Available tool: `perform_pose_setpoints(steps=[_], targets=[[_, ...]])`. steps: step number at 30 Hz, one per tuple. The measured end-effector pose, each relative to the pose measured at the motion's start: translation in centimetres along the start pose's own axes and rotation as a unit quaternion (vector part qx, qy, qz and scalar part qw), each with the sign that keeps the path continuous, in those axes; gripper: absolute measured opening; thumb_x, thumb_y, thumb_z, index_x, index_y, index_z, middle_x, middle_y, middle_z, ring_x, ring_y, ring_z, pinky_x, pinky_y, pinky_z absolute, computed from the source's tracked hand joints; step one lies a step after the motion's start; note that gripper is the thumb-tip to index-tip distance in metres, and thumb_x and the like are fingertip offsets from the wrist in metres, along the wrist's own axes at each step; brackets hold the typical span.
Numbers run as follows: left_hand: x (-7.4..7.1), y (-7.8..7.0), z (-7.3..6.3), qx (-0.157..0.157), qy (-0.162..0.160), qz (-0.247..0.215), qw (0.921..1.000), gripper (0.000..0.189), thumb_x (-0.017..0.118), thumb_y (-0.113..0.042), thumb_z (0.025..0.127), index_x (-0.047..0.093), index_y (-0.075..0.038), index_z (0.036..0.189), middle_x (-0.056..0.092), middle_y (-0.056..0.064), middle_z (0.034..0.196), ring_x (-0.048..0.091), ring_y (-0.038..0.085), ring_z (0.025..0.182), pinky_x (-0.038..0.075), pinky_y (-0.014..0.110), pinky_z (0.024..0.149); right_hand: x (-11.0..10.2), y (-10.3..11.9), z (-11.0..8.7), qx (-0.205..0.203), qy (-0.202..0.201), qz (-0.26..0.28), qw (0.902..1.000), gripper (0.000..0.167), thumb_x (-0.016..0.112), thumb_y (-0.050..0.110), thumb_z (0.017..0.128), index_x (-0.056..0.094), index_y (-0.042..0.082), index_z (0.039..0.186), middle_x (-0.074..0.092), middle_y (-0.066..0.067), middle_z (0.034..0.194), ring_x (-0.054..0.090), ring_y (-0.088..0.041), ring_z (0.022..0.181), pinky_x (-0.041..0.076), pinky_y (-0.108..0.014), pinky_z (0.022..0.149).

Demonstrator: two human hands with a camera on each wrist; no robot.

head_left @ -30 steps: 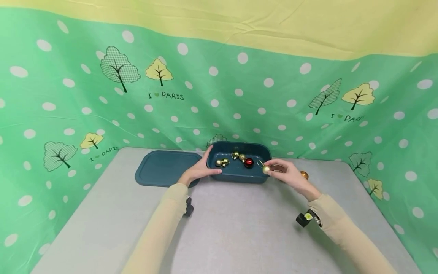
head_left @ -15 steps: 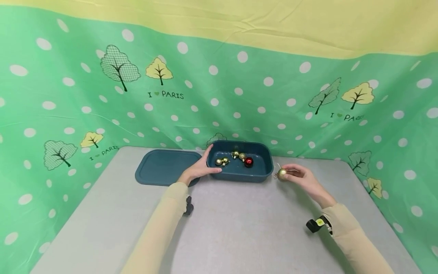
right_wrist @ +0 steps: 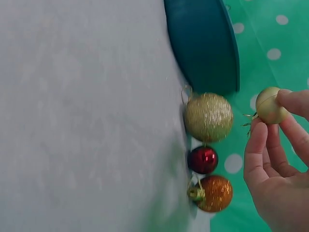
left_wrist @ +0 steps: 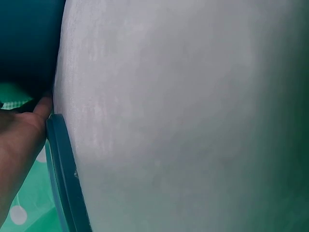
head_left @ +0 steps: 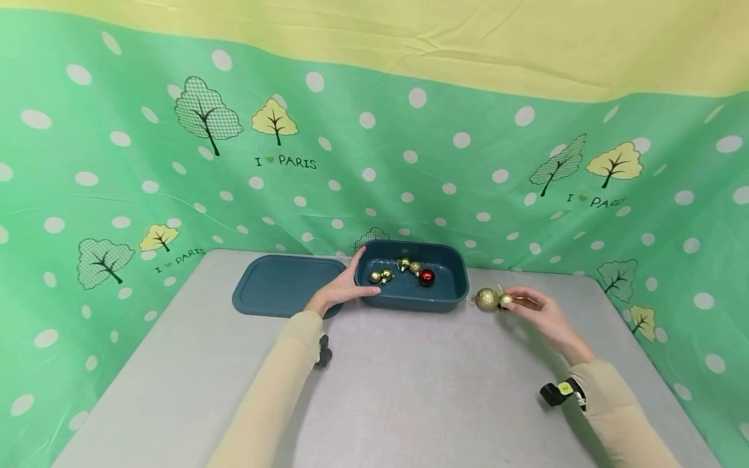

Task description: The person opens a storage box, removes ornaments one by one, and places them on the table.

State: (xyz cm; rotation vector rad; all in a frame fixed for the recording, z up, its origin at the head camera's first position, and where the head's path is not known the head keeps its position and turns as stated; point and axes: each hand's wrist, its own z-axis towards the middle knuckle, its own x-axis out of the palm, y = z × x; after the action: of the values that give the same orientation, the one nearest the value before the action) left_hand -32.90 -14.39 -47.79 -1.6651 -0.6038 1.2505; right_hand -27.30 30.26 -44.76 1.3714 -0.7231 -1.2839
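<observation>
As the grey table (head_left: 409, 390) bears a blue box (head_left: 412, 303), the left hand (head_left: 344, 288), thumb and fingers apart, touches the box's left end; the right hand (head_left: 541, 314), near a glittery gold ball (right_wrist: 209, 117), pinches a smaller pale-gold ball (right_wrist: 268, 105) right of the box.

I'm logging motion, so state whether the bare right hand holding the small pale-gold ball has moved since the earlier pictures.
Yes: in the head view, the right hand has moved rightward, away from the dark-blue rectangular plastic container.
</observation>
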Motion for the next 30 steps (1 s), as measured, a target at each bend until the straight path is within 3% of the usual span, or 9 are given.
perform_pose_setpoints(steps=[10, 19, 24, 30], targets=[[0.1, 0.0, 0.0, -0.007, -0.010, -0.006, 0.9999, 0.108, 0.075, -0.038, 0.084, -0.007, -0.037, 0.155, -0.004, 0.008, 0.161, 0.008, 0.037, 0.144, 0.022, 0.058, 0.109, -2.1, -0.4, -1.3, 0.033, -0.022, -0.036, 0.9986, 0.041, 0.063, 0.006, 0.094, 0.049, -0.012, 0.128, 0.063, 0.009, 0.110, 0.060, -0.002, 0.097, 0.047, -0.016, 0.083], [0.1, -0.2, -0.2, -0.006, -0.007, -0.008, 0.9999, 0.108, 0.075, -0.038, 0.084, -0.007, -0.036, 0.155, -0.003, 0.009, 0.161, 0.007, 0.037, 0.144, 0.021, 0.059, 0.108, -3.4, -1.7, -2.4, 0.053, -0.031, -0.080, 0.9949, 0.046, 0.062, 0.010, 0.095, 0.046, -0.013, 0.131, 0.062, -0.004, 0.113, 0.061, -0.006, 0.097, 0.052, -0.028, 0.081], [0.1, -0.4, -0.4, -0.004, -0.006, -0.008, 0.9999, 0.107, 0.074, -0.036, 0.085, -0.007, -0.035, 0.155, -0.003, 0.010, 0.161, 0.007, 0.038, 0.144, 0.021, 0.059, 0.108, -3.6, -2.5, -2.9, 0.075, -0.032, -0.093, 0.9923, 0.049, 0.063, 0.018, 0.096, 0.046, -0.010, 0.133, 0.062, 0.004, 0.110, 0.061, -0.010, 0.097, 0.051, -0.027, 0.080], [0.1, -0.3, -0.3, -0.007, -0.008, -0.005, 0.9999, 0.107, 0.074, -0.037, 0.086, -0.007, -0.035, 0.155, -0.003, 0.009, 0.161, 0.007, 0.037, 0.144, 0.022, 0.059, 0.108, -3.7, -3.2, -3.1, 0.085, -0.037, -0.087, 0.9918, 0.049, 0.065, 0.018, 0.095, 0.048, -0.011, 0.130, 0.061, 0.011, 0.107, 0.061, -0.005, 0.093, 0.051, -0.024, 0.077]])
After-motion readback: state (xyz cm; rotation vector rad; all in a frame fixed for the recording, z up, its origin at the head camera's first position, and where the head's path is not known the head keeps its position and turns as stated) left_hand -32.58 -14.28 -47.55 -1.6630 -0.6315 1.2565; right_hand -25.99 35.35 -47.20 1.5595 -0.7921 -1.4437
